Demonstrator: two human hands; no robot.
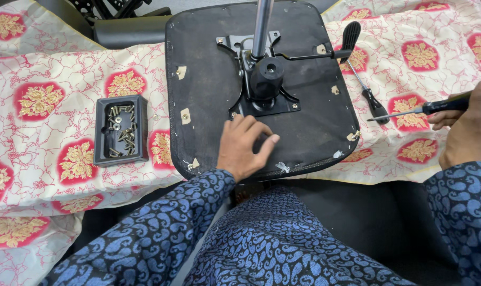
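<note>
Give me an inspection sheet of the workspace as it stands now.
Surface: cream cloth with red-and-gold flower print, spread flat.
Job's things: black upturned chair seat with black metal plate and grey steel column; black side lever.
Clutter: black rectangular tray of brass screws left of the seat; spare black-handled screwdriver lying on the cloth to its right.
Grips: left hand resting on the seat underside; right hand closed on a black-handled screwdriver.
Cables: nothing seen.
Surroundings: black chair parts beyond the cloth.
</note>
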